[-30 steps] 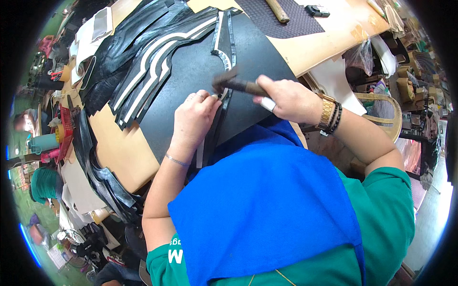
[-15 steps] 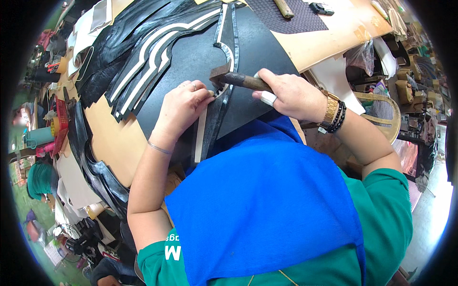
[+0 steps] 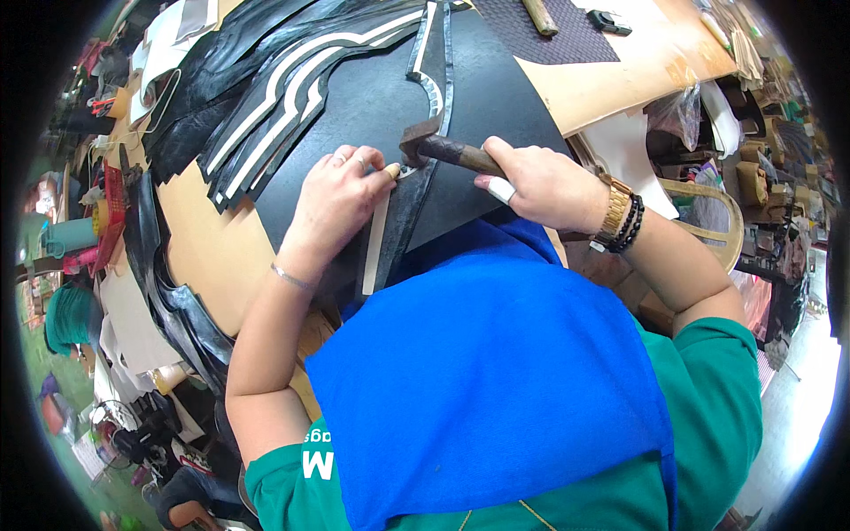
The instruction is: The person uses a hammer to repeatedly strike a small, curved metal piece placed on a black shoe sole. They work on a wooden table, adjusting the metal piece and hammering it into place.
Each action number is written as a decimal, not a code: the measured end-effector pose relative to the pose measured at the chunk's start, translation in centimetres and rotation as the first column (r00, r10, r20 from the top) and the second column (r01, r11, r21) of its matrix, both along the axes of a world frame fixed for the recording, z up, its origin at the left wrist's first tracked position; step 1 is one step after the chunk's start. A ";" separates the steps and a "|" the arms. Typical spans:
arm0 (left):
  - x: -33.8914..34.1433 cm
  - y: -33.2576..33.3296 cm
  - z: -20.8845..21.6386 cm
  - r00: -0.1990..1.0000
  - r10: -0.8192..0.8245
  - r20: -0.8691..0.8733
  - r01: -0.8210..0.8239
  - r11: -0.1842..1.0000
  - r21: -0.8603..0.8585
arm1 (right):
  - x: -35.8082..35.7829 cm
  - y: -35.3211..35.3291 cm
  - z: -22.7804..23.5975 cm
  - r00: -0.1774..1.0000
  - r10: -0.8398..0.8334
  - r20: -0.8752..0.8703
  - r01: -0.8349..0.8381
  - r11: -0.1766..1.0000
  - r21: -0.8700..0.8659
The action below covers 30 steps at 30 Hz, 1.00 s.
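My right hand (image 3: 553, 188) is closed round the wooden handle of a hammer (image 3: 456, 154). The hammer's dark metal head is down at the curved edge of a black leather piece (image 3: 403, 226), which carries a pale strip along its edge. Just left of the head, my left hand (image 3: 341, 196) pinches that edge between thumb and fingers; the fingertips partly hide the spot. Underneath lies a smooth black work mat (image 3: 496, 102). Farther up the piece, its inner curve shows small notches on a narrow turned edge.
Several black leather pieces with white strips (image 3: 266, 133) overlap at the left of the mat. More dark leather (image 3: 181, 310) hangs over the table's left edge. A wooden-handled tool (image 3: 540, 18) and a small black object (image 3: 609, 22) lie on textured dark sheeting. A blue cloth (image 3: 496, 380) covers my lap.
The view has shifted slightly. My left fingers are a little more raised and bent at the edge, where dark notches showed before and white shows now. The hammer head stays close to the leather.
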<state>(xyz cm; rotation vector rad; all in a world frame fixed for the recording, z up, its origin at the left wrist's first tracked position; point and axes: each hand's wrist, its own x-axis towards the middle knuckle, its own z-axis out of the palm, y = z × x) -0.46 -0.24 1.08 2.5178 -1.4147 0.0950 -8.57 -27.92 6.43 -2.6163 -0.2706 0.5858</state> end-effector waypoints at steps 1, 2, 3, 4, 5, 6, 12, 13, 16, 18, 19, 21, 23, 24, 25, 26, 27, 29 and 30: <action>-0.7 0.1 0.3 0.998 0.007 0.061 -0.009 0.999 0.042 | 0.0 -0.1 -0.3 0.996 0.010 0.086 -0.015 0.999 0.051; -1.4 0.5 -0.1 0.999 0.036 -0.009 -0.036 0.999 -0.027 | 0.0 -0.3 -0.8 0.985 0.016 0.171 -0.034 0.994 0.100; -2.0 0.8 -0.1 0.998 0.056 -0.015 -0.057 0.996 -0.072 | 0.0 -0.3 -1.0 0.968 0.019 0.252 -0.058 0.987 0.148; -2.6 1.0 -0.1 0.997 0.076 -0.021 -0.078 0.990 -0.117 | 0.2 -0.2 -0.9 0.987 0.027 0.159 -0.045 0.993 0.113; -3.2 1.2 -0.2 0.995 0.096 -0.028 -0.100 0.982 -0.162 | 0.4 0.1 -0.6 0.997 0.031 0.064 -0.036 0.996 0.076; -3.9 1.3 -0.6 0.989 0.136 -0.051 -0.143 0.971 -0.192 | 0.6 0.4 -0.4 0.999 0.032 -0.029 -0.030 0.999 0.041; -5.9 1.2 -1.8 0.943 0.316 -0.108 -0.332 0.916 -0.226 | 1.8 0.8 -0.9 0.994 0.068 0.081 -0.076 0.993 0.093; -5.9 1.2 -1.7 0.941 0.322 -0.105 -0.338 0.914 -0.225 | 2.0 1.1 -0.4 0.997 0.061 0.037 -0.063 0.997 0.046; -4.9 1.1 -1.8 0.946 0.302 -0.114 -0.319 0.929 -0.189 | 2.4 0.6 -2.3 0.986 0.066 0.153 -0.098 0.972 0.215; -4.0 0.6 -1.8 0.945 0.314 -0.094 -0.327 0.926 -0.192 | 2.7 0.8 -1.9 0.994 0.069 0.084 -0.077 0.992 0.100; -3.5 0.4 -1.8 0.943 0.323 -0.082 -0.333 0.923 -0.191 | 2.9 0.6 -1.7 0.990 0.060 0.128 -0.073 0.992 0.104; -2.7 -0.2 -2.6 0.921 0.389 -0.028 -0.386 0.901 -0.197 | 2.9 -0.5 -1.3 0.977 0.036 0.211 -0.059 0.992 0.108; -2.2 -0.9 -2.7 0.904 0.426 0.031 -0.412 0.889 -0.199 | 2.4 -0.8 -1.6 0.979 -0.026 0.202 0.002 0.993 0.121; -2.2 -1.2 -2.4 0.906 0.423 0.018 -0.413 0.892 -0.186 | 1.9 -0.7 -1.5 0.990 -0.044 0.138 0.033 0.997 0.076; -2.0 -1.2 -2.5 0.912 0.408 -0.035 -0.405 0.886 -0.225 | 1.8 -0.7 -1.5 0.995 -0.064 0.074 0.062 0.998 0.029; -1.6 -1.2 -2.8 0.917 0.390 -0.086 -0.399 0.878 -0.263 | 1.7 -0.9 -2.3 0.995 -0.072 0.071 0.069 0.997 0.043; -1.3 -1.3 -2.7 0.920 0.368 -0.136 -0.393 0.869 -0.301 | 1.6 -0.9 -2.5 0.994 -0.072 0.080 0.069 0.997 0.047; -1.1 -1.8 -2.1 0.840 0.355 -0.411 -0.494 0.814 -0.305 | 1.4 -0.9 -2.7 0.993 -0.071 0.097 0.066 0.996 0.054; -1.0 -1.9 -1.8 0.774 0.335 -0.537 -0.544 0.786 -0.293 | 1.4 -0.9 -2.6 0.993 -0.076 0.085 0.072 0.996 0.054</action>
